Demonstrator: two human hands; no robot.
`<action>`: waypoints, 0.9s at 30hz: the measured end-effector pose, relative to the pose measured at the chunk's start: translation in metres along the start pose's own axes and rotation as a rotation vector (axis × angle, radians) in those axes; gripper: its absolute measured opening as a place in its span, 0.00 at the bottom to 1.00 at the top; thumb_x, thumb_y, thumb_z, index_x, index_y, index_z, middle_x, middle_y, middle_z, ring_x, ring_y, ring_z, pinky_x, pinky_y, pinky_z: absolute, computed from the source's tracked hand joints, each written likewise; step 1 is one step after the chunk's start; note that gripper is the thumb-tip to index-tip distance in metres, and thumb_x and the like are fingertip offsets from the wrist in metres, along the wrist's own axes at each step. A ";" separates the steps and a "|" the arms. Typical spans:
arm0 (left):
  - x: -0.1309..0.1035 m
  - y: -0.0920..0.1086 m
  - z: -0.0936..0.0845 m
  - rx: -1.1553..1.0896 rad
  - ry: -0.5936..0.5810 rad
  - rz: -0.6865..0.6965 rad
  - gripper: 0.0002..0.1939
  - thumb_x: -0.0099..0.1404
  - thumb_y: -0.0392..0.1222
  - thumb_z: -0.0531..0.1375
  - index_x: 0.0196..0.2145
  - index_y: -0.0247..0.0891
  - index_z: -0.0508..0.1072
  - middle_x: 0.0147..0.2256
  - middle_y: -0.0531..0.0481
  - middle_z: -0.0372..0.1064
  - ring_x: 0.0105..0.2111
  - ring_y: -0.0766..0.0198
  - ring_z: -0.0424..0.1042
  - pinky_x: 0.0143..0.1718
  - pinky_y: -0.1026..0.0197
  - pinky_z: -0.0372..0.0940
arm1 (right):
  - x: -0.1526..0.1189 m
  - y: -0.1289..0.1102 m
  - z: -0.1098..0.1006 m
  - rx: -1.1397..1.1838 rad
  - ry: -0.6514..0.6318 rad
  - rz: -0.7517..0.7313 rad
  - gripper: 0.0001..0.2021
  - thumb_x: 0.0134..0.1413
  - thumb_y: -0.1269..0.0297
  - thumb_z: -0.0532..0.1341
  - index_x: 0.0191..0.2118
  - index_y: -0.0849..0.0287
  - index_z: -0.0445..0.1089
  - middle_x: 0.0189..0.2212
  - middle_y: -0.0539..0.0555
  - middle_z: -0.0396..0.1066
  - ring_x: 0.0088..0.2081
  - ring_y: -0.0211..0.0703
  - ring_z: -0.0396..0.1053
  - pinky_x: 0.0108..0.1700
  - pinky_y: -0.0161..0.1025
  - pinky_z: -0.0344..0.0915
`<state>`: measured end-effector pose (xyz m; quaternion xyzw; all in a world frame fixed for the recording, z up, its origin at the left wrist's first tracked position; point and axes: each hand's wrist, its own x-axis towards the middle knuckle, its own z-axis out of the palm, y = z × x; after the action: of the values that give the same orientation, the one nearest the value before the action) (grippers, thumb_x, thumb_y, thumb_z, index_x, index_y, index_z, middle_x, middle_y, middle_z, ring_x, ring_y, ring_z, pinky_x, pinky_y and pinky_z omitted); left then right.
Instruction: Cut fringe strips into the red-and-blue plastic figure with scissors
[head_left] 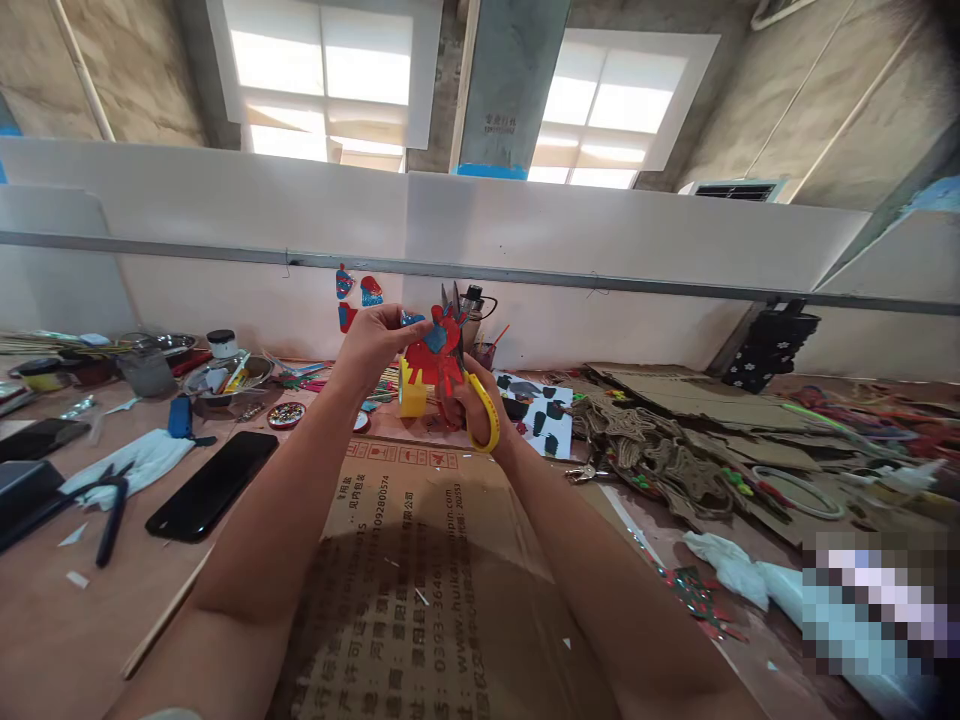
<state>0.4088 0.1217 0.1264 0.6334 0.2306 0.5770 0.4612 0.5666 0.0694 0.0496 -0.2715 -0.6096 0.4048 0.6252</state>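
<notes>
My left hand [375, 340] pinches a flat red and blue cut-out [436, 338], held up above the cardboard. Yellow-handled scissors [486, 412] are gripped in my right hand [480, 395], fingers through the loops. Their blades point up and stand slightly apart, right at the cut-out's edge. Red strips hang from the lower side of the piece, close to my right fingers. Just behind sits a yellow tape roll [411, 392], partly covered by the cut-out. Similar red and blue pieces [371, 291] are stuck on the white wall beyond my left hand.
Printed cardboard [405, 590] lies in front of me. On the left are a black phone [212, 487], pliers [112, 510] and a metal bowl [229, 380]. A sheet with dark shapes [551, 415] and braided cord pieces [660, 450] lie to the right.
</notes>
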 end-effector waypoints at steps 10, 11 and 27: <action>-0.003 0.010 0.001 0.121 -0.028 0.040 0.10 0.50 0.42 0.73 0.21 0.38 0.77 0.22 0.51 0.68 0.22 0.69 0.62 0.23 0.64 0.57 | 0.000 0.000 -0.005 -0.029 -0.033 -0.016 0.15 0.50 0.51 0.65 0.37 0.53 0.62 0.17 0.38 0.53 0.16 0.30 0.48 0.17 0.30 0.54; -0.003 0.010 0.001 0.123 -0.025 0.035 0.10 0.50 0.41 0.73 0.21 0.38 0.77 0.22 0.51 0.68 0.21 0.69 0.61 0.24 0.64 0.57 | 0.000 -0.001 -0.005 -0.039 -0.035 -0.013 0.15 0.51 0.51 0.64 0.36 0.53 0.62 0.17 0.38 0.53 0.16 0.30 0.48 0.17 0.30 0.54; -0.001 0.009 -0.003 0.164 -0.087 -0.013 0.13 0.48 0.46 0.71 0.26 0.35 0.77 0.26 0.51 0.72 0.26 0.68 0.67 0.30 0.64 0.63 | 0.001 -0.007 -0.009 -0.012 -0.084 0.049 0.15 0.52 0.51 0.64 0.36 0.54 0.60 0.17 0.37 0.48 0.15 0.28 0.42 0.17 0.29 0.47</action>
<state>0.4036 0.1172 0.1335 0.6920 0.2611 0.5250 0.4211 0.5763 0.0676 0.0553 -0.2727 -0.6310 0.4273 0.5874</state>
